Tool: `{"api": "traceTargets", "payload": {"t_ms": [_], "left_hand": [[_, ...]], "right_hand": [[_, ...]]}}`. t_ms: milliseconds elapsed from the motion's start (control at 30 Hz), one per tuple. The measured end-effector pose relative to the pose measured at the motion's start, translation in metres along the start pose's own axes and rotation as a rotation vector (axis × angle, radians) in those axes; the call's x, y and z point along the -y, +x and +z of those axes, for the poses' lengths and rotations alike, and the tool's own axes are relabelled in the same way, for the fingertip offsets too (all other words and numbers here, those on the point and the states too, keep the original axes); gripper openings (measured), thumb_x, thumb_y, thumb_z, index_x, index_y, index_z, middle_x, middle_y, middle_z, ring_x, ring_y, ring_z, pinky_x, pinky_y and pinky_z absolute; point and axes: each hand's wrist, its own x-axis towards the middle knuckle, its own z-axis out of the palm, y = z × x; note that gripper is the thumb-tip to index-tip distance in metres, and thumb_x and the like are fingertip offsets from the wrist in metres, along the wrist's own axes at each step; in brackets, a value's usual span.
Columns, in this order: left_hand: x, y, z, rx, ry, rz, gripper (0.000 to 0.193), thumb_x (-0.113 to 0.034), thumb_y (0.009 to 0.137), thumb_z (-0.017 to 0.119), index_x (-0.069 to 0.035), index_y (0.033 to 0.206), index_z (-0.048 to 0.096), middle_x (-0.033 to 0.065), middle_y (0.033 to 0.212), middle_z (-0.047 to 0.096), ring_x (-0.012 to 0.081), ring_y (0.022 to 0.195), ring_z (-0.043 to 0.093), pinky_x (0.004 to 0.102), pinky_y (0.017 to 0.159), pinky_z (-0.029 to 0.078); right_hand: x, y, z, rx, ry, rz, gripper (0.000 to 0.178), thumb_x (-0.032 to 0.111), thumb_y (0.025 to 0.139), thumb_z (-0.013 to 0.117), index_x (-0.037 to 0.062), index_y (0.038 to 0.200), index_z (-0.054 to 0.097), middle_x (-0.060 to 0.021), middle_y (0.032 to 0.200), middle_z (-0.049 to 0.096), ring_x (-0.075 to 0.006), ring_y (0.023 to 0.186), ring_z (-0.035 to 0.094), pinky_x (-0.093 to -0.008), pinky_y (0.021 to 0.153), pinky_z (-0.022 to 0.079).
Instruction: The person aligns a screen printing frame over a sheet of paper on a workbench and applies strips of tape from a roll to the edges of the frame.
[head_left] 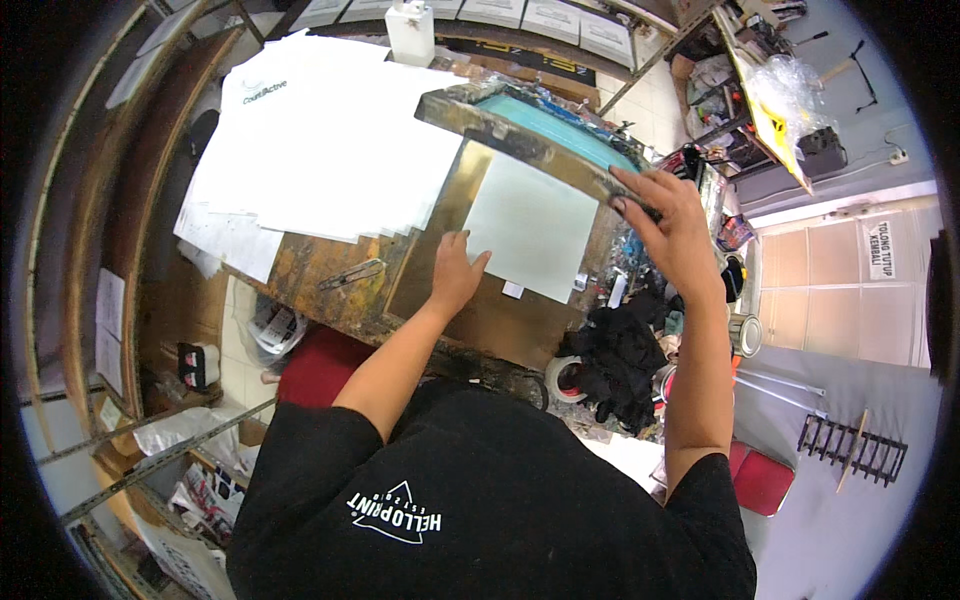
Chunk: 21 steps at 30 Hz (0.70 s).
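A screen-printing frame (pixel 520 143) with a turquoise mesh (pixel 560 130) is tilted up at the back of the work board. My right hand (pixel 672 225) is closed on the frame's near right corner, thumb below and fingers over the top. Beneath and in front of it, a pale sheet of paper (pixel 530 225) lies flat on the brown board (pixel 500 330). At the sheet's left edge rests my left hand (pixel 458 272), fingers apart and nothing gripped. Small white tabs (pixel 512 290) sit along the sheet's near and right edges.
Left of the board spreads a large stack of white sheets (pixel 330 150), with a white bottle (pixel 410 35) behind it. A cutter (pixel 352 274) lies on the wooden table. Black cloth (pixel 620 355) and a tape roll (pixel 566 380) are at the near right.
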Motion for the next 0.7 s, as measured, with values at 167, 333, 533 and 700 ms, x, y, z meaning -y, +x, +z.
{"api": "traceTargets", "payload": {"t_ms": [167,333,533,700], "left_hand": [[-0.012,0.045,0.026,0.291,0.292,-0.409,0.065,-0.031,0.084,0.08,0.003,0.128,0.047,0.0192,0.136,0.049,0.0395,0.12,0.057,0.0505,0.098,0.05],[-0.014,0.057,0.027,0.444,0.335,-0.456,0.058,-0.03,0.081,0.08,-0.001,0.125,0.054,0.0165,0.124,0.063,0.0373,0.118,0.061,0.0506,0.096,0.052],[0.006,0.063,0.044,0.019,-0.126,-0.347,0.032,-0.03,0.086,0.072,0.0,0.099,0.069,0.0234,0.095,0.071,0.0378,0.098,0.069,0.0504,0.087,0.053],[0.015,0.149,-0.039,0.142,-0.179,-0.317,0.035,-0.029,0.09,0.069,0.005,0.094,0.07,0.0249,0.091,0.072,0.0369,0.089,0.071,0.0482,0.082,0.054]], "right_hand": [[0.001,0.01,-0.014,0.014,0.144,0.075,0.035,0.017,0.09,0.074,0.0103,0.124,0.073,-0.0124,0.107,0.069,-0.0309,0.096,0.061,-0.0391,0.089,0.046],[-0.013,0.02,-0.017,-0.049,0.188,0.015,0.031,0.016,0.09,0.074,0.007,0.119,0.074,-0.0157,0.096,0.07,-0.0305,0.082,0.065,-0.0381,0.076,0.05],[-0.011,0.026,-0.015,-0.02,0.106,0.057,0.034,0.021,0.089,0.074,0.0105,0.121,0.075,-0.014,0.105,0.072,-0.0322,0.094,0.06,-0.0401,0.088,0.046],[-0.022,0.024,-0.026,-0.097,0.031,0.052,0.037,0.018,0.088,0.072,0.0118,0.124,0.074,-0.0116,0.097,0.068,-0.0295,0.093,0.058,-0.0399,0.09,0.045]]}}
